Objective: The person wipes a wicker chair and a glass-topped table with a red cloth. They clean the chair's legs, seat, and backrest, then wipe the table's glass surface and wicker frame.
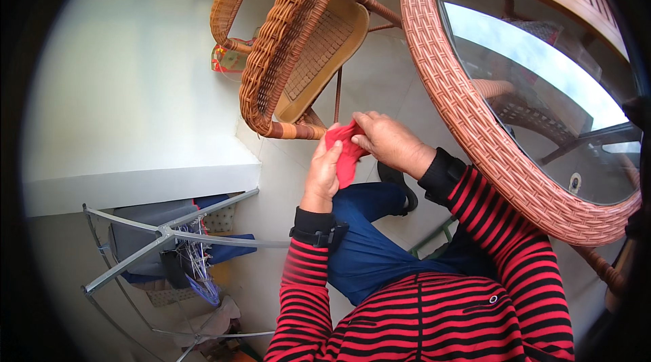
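Observation:
A piece of red fabric (pixel 347 152) is stretched between my two hands, above my knee in blue trousers. My left hand (pixel 323 171) grips its left side, with the thumb lying on top of the cloth. At the upper right edge, my right hand (pixel 387 140) pinches the same fabric between thumb and fingers. The lower end of the cloth hangs beside my left palm. What exact item the fabric is, I cannot tell. Its underside and some of my fingertips are hidden.
A round glass-topped table with a woven rim (pixel 460 102) stands close on the right. Ahead is a wicker chair (pixel 264 56). At the lower left a metal folding rack (pixel 165 232) stands near hangers (pixel 201 265) and dark folded items, beside a white wall ledge (pixel 152 186).

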The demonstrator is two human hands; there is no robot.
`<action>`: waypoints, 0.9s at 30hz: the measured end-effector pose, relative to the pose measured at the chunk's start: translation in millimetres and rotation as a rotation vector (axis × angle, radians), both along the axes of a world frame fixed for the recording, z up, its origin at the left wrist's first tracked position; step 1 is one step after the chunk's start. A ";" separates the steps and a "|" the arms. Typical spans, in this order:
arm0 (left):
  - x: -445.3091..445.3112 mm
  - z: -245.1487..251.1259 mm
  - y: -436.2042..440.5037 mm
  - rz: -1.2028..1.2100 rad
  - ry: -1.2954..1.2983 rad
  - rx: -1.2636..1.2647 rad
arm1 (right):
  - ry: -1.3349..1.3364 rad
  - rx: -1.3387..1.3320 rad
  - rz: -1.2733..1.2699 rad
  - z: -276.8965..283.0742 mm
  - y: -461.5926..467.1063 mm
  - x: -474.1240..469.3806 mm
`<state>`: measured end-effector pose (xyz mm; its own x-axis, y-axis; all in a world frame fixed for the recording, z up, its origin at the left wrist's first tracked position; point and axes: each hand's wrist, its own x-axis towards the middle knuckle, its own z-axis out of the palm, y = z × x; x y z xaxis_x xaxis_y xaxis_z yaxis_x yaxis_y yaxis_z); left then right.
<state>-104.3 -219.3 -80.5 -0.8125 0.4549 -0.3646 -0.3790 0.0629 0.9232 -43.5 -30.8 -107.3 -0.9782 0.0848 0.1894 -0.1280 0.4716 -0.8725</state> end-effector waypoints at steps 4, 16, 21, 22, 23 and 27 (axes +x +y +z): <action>-0.4 7.3 17.4 -0.091 -0.089 0.182 | 0.046 -0.278 -0.095 -4.2 -0.3 -9.6; -6.1 22.7 15.8 -0.037 0.141 0.091 | -0.411 -1.136 0.158 -3.6 -2.3 -17.4; -23.3 63.3 13.4 0.066 0.848 -0.210 | -0.347 -1.096 0.153 3.3 -4.0 -16.7; -29.4 76.1 13.9 0.082 1.042 -0.342 | -0.348 -1.121 0.122 5.2 -3.6 -16.7; -35.0 89.0 16.0 0.101 1.228 -0.485 | -0.335 -1.140 0.102 6.9 -2.3 -17.3; -56.0 130.7 47.1 0.033 1.716 -0.792 | -0.251 -1.281 0.093 13.2 8.2 -21.7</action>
<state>-160.4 -172.2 50.2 -0.4781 0.5896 0.6510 0.7858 0.6183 0.0171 -65.2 -22.5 -94.1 -0.9868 -0.0016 -0.1620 0.1156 -0.7077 -0.6970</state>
